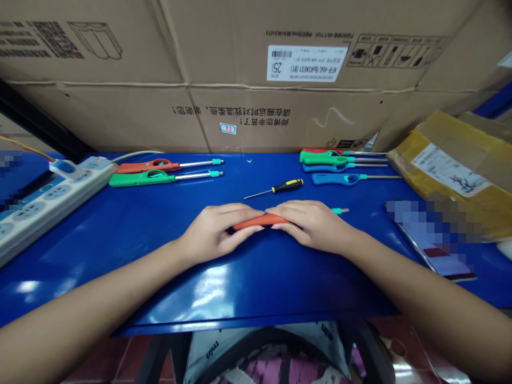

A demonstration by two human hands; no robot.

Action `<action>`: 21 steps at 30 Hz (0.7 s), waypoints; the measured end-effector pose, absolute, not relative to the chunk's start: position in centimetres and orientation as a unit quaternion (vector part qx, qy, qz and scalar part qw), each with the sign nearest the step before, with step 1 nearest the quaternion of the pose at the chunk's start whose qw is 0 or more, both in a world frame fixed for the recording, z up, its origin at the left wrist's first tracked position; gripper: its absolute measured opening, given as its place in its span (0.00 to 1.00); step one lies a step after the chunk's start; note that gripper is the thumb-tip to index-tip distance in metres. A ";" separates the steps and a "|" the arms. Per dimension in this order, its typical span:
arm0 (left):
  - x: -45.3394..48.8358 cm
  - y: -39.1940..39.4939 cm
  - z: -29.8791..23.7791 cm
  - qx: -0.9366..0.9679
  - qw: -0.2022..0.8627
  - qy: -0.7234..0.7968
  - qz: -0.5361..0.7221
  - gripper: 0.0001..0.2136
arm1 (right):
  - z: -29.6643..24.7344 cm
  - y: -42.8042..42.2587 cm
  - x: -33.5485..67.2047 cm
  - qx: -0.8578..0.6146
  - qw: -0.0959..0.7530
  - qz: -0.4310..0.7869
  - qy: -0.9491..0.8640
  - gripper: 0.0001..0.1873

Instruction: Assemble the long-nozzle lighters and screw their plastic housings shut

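Observation:
Both hands meet on an orange stick lighter (260,221) above the blue table. My left hand (216,229) grips its left end between thumb and fingers. My right hand (310,224) pinches the other side, and a teal piece with a short metal tip pokes out past it. Most of the lighter's body is hidden under the fingers. Just behind the hands lies a small screwdriver (286,185) with a black and yellow handle.
An orange lighter (148,165) and a green lighter (144,179) lie back left, beside a white power strip (52,200). Several more lighters, including a blue lighter (336,179), lie back right near a taped parcel (452,170). A cardboard box (240,69) walls the back.

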State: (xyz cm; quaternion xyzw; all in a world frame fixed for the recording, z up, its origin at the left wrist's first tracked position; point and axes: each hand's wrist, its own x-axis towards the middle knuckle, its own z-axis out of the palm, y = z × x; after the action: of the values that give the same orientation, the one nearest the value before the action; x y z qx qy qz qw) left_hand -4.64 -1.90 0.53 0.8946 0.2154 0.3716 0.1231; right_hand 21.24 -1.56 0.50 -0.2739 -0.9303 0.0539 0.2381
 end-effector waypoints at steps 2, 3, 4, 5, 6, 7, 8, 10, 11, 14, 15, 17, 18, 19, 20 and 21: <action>-4.9 -1.3 0.6 0.890 0.139 0.226 0.370 0.10 | 0.7 -1.2 21.8 -0.284 0.224 0.062 -0.930 0.15; -5.1 -1.0 0.7 0.887 0.149 0.235 0.369 0.10 | 0.8 -1.0 22.1 -0.290 0.218 0.062 -0.930 0.15; -5.3 -0.7 0.8 0.883 0.160 0.246 0.367 0.09 | 1.0 -0.7 22.4 -0.299 0.208 0.062 -0.929 0.15; -5.5 -0.5 0.8 0.878 0.173 0.257 0.364 0.09 | 1.1 -0.6 22.7 -0.308 0.194 0.064 -0.929 0.14; -5.6 -0.3 0.9 0.874 0.186 0.269 0.359 0.09 | 1.2 -0.4 23.0 -0.322 0.181 0.069 -0.927 0.12; -5.8 -0.2 0.9 0.871 0.199 0.278 0.353 0.10 | 1.4 -0.3 23.2 -0.334 0.167 0.074 -0.925 0.10; -5.8 -0.1 1.0 0.869 0.211 0.285 0.345 0.10 | 1.5 -0.3 23.4 -0.342 0.155 0.078 -0.924 0.09; -5.8 -0.2 1.1 0.867 0.229 0.292 0.332 0.11 | 1.7 -0.4 23.5 -0.348 0.140 0.079 -0.924 0.08; -5.8 -0.3 1.1 0.866 0.234 0.295 0.328 0.11 | 1.8 -0.4 23.5 -0.347 0.137 0.079 -0.924 0.08; -5.6 -0.3 1.0 0.865 0.233 0.300 0.327 0.11 | 1.9 -0.5 23.4 -0.357 0.138 0.085 -0.920 0.09; -5.6 -0.3 1.0 0.865 0.228 0.301 0.330 0.11 | 2.0 -0.4 23.4 -0.366 0.141 0.091 -0.915 0.09; -5.7 0.0 0.7 0.864 0.215 0.308 0.336 0.11 | 2.0 -0.3 23.4 -0.388 0.147 0.101 -0.904 0.08; -5.8 0.1 0.6 0.864 0.209 0.310 0.337 0.12 | 2.0 -0.2 23.4 -0.399 0.147 0.103 -0.899 0.08; -5.9 0.3 0.5 0.865 0.205 0.310 0.338 0.12 | 2.0 -0.2 23.5 -0.408 0.143 0.101 -0.896 0.08; -6.0 0.4 0.3 0.867 0.201 0.306 0.338 0.13 | 2.0 -0.1 23.5 -0.416 0.137 0.093 -0.894 0.08; -6.1 0.5 0.2 0.870 0.200 0.300 0.336 0.13 | 2.0 0.0 23.6 -0.423 0.130 0.083 -0.893 0.08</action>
State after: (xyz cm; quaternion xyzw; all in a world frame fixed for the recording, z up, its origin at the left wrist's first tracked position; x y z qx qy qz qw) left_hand -6.10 0.50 0.22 0.8702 0.3000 0.3360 0.1996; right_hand 23.59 -0.01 2.01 -0.4225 -0.8932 0.0829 0.1299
